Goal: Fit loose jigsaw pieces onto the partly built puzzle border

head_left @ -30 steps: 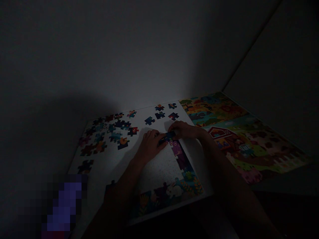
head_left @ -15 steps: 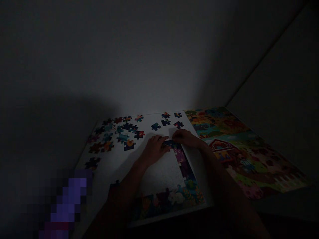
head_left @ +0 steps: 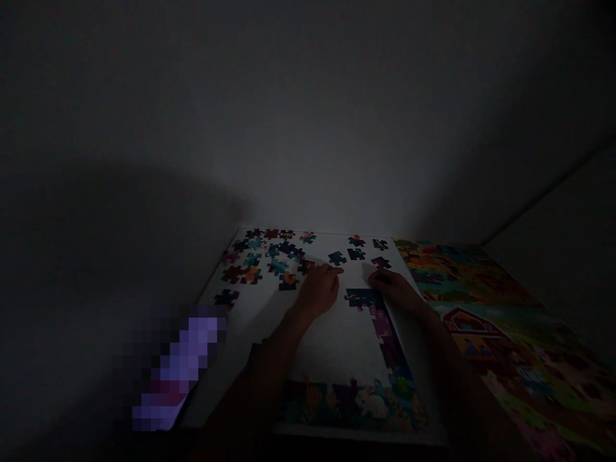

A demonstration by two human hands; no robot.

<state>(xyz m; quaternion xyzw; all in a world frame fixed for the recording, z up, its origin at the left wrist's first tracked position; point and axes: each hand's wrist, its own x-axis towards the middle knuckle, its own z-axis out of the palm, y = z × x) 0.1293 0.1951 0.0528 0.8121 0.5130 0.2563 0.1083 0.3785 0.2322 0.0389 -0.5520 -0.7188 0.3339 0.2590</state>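
On a white board (head_left: 317, 350), a partly joined jigsaw puzzle (head_left: 389, 340) forms a strip up the right side and along the near edge, with a short top row. My left hand (head_left: 320, 290) is above the bare board left of that top row, index finger stretched out, no piece visible in it. Just beyond the top right corner, my right hand (head_left: 392, 287) has its fingers curled down near the board; whether they hold anything is hidden. Past the hands lie loose puzzle pieces (head_left: 357, 255), dark blue, including one piece (head_left: 381, 262) close to my right fingers.
Several more loose pieces (head_left: 278, 264) are scattered over the board's far left. To the right lie two finished picture puzzles, one with animals (head_left: 447, 273) and one with a red barn (head_left: 520, 366). A blurred purple object (head_left: 178, 366) stands at the left edge. A wall (head_left: 308, 128) rises behind.
The view has shifted, so the board sits further right and lower. My hands have drawn apart and off the puzzle's top row, which shows more fully now.
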